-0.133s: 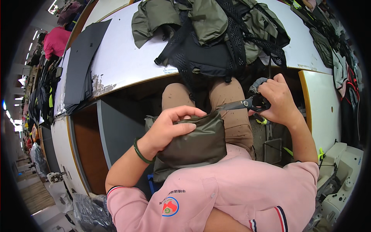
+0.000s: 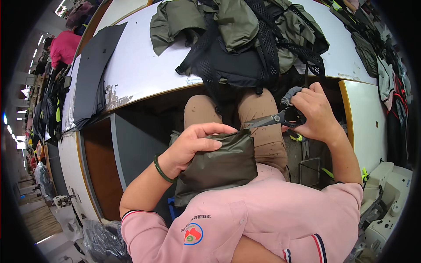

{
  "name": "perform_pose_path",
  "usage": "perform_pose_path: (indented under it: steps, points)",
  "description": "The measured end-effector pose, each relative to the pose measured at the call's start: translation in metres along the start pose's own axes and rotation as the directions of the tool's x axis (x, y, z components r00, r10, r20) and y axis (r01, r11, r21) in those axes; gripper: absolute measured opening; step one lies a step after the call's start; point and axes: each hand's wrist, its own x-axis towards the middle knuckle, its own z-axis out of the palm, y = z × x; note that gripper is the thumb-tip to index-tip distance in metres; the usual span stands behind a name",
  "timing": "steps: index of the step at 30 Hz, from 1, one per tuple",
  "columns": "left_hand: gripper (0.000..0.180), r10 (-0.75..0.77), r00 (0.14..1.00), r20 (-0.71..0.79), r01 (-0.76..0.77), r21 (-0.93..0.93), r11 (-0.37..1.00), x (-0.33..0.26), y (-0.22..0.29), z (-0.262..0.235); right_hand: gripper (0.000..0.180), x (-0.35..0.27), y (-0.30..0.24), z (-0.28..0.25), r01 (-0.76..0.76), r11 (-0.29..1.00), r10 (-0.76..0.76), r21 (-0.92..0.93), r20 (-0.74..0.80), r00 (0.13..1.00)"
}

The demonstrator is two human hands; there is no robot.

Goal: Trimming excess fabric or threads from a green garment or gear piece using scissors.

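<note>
Head view shows me a white surface (image 2: 144, 70) on the far side, piled with olive garments and black mesh (image 2: 245, 39), with dark flat sheets (image 2: 90, 74) at its left end. Nearer, on the lap, lies an olive fabric piece (image 2: 221, 164). My left hand (image 2: 193, 147) presses on it, fingers (image 2: 215, 129) curled over its far edge. My right hand (image 2: 313, 111) is clenched around scissors (image 2: 274, 119), blades pointing left, just beyond the fabric's far right corner.
</note>
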Motion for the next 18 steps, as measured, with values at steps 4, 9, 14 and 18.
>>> perform_pose_path:
  steps: [4, 9, 14, 18]
  points:
    - [0.043, 0.003, 0.999, 0.055, 0.003, -0.104, 0.995, 0.002, -0.003, -0.001, 0.051, -0.001, 0.007, 0.002, 0.017, 0.998, -0.021, 0.061, 0.063, 0.998]
    - [0.043, -0.006, 0.998, 0.065, 0.014, -0.121, 0.993, 0.003, -0.002, -0.002, 0.048, -0.005, 0.011, 0.003, -0.049, 0.992, 0.028, 0.118, 0.168, 0.985]
    - [0.043, -0.011, 0.997, 0.077, 0.022, -0.144, 0.989, 0.002, -0.003, -0.002, 0.05, -0.003, 0.01, 0.004, -0.075, 0.983, 0.035, 0.168, 0.23, 0.973]
    - [0.043, -0.012, 0.998, 0.069, 0.021, -0.132, 0.991, 0.003, -0.004, -0.001, 0.051, -0.007, 0.014, 0.01, -0.091, 0.973, 0.036, 0.213, 0.25, 0.968]
